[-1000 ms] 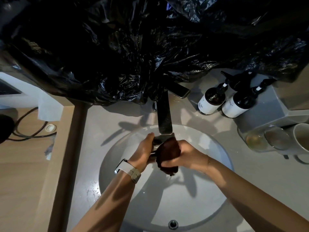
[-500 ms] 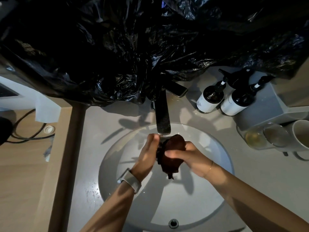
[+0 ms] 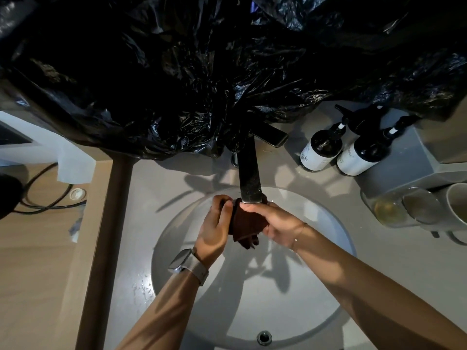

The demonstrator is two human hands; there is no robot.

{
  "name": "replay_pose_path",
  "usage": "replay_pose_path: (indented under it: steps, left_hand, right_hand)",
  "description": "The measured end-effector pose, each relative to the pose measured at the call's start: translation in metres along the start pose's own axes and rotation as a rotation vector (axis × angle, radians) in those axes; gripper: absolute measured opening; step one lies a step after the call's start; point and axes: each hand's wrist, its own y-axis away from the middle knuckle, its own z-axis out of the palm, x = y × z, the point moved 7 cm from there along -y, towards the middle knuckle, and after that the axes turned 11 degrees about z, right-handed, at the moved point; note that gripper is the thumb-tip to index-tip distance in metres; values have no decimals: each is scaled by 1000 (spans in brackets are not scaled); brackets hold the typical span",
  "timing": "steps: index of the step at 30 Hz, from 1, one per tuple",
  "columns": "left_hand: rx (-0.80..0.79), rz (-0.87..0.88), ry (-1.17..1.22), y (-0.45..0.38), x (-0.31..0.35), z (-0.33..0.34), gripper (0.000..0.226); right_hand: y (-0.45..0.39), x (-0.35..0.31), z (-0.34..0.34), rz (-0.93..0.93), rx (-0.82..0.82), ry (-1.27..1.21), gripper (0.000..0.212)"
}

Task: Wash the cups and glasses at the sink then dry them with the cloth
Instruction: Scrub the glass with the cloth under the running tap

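Over the white round sink (image 3: 252,304), both hands hold a dark brown ribbed cloth (image 3: 246,223), bunched up just under the tip of the dark flat faucet spout (image 3: 249,178). My left hand (image 3: 214,223), with a watch on the wrist, grips the cloth's left side. My right hand (image 3: 275,221) wraps round its right side, thumb on top. Whether anything is inside the cloth is hidden. Two clear glasses (image 3: 386,209) (image 3: 418,204) and a white mug (image 3: 457,203) lie on their sides at the right of the counter.
Two dark pump bottles (image 3: 319,150) (image 3: 361,154) stand behind the sink at the right. Crumpled black plastic sheeting (image 3: 202,72) covers the whole back wall. A wooden surface (image 3: 38,274) with a black cable (image 3: 45,198) lies to the left. The faucet lever (image 3: 271,135) points right.
Both hands have lifted the cloth up close under the spout tip. The cloth has been turned and squeezed between them.
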Motion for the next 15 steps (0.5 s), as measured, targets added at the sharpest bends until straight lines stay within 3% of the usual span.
replay_pose_path:
  steps: [2, 4, 6, 8, 11, 13, 15]
  left_hand:
    - [11, -155, 189, 0, -7, 2, 33]
    - [-63, -413, 364, 7, -15, 8, 51]
    - [-154, -541, 370, 14, -19, 15, 57]
    - [-81, -454, 277, 10, -19, 13, 54]
    - [44, -130, 122, 6, -12, 11, 36]
    - [-35, 16, -9, 8, -11, 15, 35]
    - [-71, 20, 45, 8, -9, 15, 36]
  right_hand:
    - [0, 3, 1, -44, 15, 71, 24]
    - [0, 8, 3, -143, 15, 206, 30]
    - [2, 14, 3, -178, 22, 272, 33]
    - [4, 18, 0, -190, 50, 254, 28]
    - [2, 19, -8, -109, 84, 38, 33]
    - [2, 17, -11, -17, 65, -65, 44]
    - [3, 12, -11, 2, 57, -17, 28]
